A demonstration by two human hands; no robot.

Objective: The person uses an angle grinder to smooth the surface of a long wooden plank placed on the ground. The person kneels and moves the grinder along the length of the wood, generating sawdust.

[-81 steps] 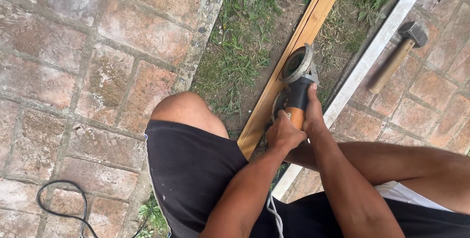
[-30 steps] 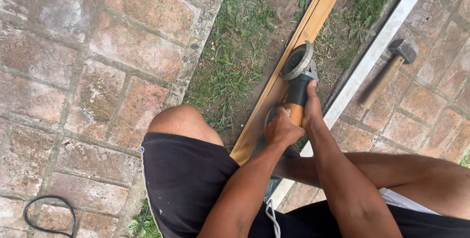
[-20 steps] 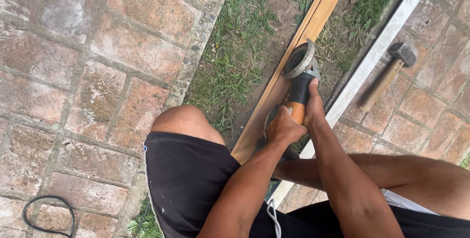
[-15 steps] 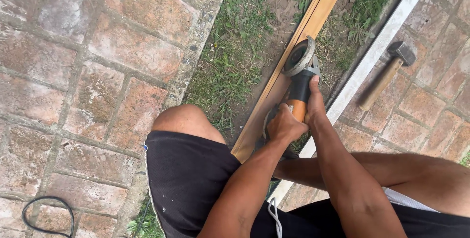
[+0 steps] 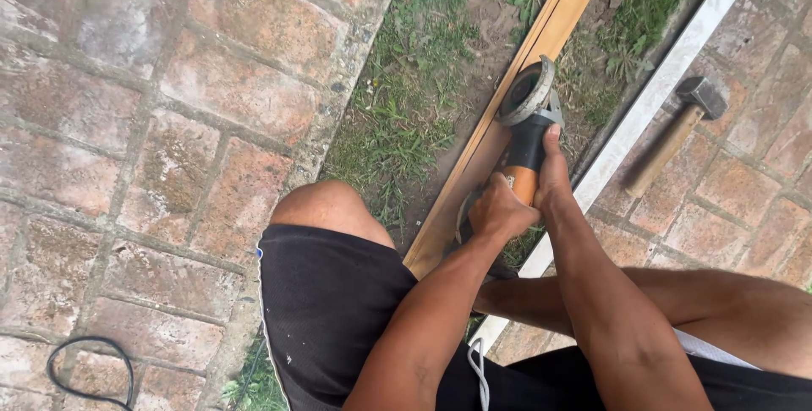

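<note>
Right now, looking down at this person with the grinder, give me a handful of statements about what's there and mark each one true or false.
1. Both the left hand and the right hand grip the angle grinder. True.
2. The grinder's disc sits over the wooden plank. True.
3. The hammer lies on the grass. False: it lies on the brick paving, to the right of the pale strip.
4. The person wears long trousers. False: black shorts, with a bare knee.
5. A black cable loops on the bricks at lower left. True.
</note>
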